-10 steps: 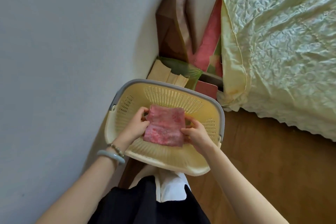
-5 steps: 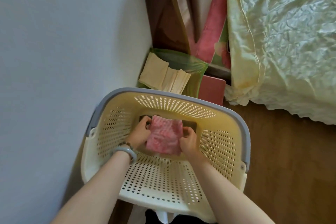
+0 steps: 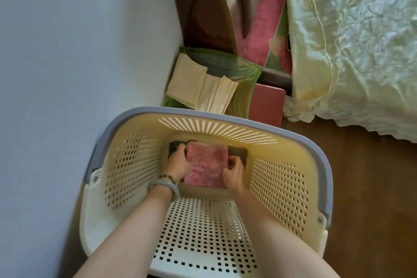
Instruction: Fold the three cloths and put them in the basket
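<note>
A folded pink cloth (image 3: 206, 163) lies deep inside the cream plastic basket (image 3: 279, 178) with a grey rim. My left hand (image 3: 179, 162) grips the cloth's left edge and my right hand (image 3: 233, 170) grips its right edge, fingers curled round it. Under the pink cloth a dark folded cloth (image 3: 237, 152) shows at the basket's bottom. Both forearms reach down into the basket. Whether a third cloth lies beneath is hidden.
A white wall (image 3: 79, 74) stands close on the left. Beyond the basket sit a green bag with beige folded cloths (image 3: 200, 88) and a red box (image 3: 267, 104). A bed with a pale green cover (image 3: 352, 40) fills the right; wooden floor (image 3: 372, 187) lies beside it.
Both hands have lowered the pink cloth from the basket's rim down to its bottom, onto the dark cloth. The view has come closer over the basket.
</note>
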The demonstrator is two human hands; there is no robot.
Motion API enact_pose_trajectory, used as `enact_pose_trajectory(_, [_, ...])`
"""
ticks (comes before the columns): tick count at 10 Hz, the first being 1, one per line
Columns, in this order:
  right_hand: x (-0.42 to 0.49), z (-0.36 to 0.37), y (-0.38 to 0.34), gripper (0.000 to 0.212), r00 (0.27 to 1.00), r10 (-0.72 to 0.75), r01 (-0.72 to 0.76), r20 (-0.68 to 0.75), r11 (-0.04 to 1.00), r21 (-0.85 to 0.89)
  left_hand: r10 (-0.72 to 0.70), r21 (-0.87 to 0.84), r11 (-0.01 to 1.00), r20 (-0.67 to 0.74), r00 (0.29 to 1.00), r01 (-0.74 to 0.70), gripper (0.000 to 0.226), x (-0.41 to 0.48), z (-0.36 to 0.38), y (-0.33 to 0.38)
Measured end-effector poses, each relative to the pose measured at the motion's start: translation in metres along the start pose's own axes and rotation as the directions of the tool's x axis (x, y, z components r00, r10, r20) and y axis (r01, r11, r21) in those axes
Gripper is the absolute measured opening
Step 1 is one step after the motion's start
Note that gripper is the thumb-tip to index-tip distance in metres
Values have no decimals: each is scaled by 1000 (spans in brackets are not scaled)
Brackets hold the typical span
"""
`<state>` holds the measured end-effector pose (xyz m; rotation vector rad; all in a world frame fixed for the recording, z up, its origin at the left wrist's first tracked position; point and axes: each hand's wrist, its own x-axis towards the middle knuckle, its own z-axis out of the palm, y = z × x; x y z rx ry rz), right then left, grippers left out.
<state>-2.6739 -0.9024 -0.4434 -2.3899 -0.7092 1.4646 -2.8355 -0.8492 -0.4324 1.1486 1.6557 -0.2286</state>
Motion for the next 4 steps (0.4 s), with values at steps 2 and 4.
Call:
enact_pose_trajectory(2, [-7, -20, -8, 31, 997, 27, -22, 70, 997, -70, -46, 126, 991, 26, 999, 42, 52, -18, -4, 13])
enact_pose_trajectory(4, [-42, -57, -33, 37, 968, -25, 52, 250, 993, -102, 27, 211, 977, 60, 998, -39, 66, -55, -31, 13])
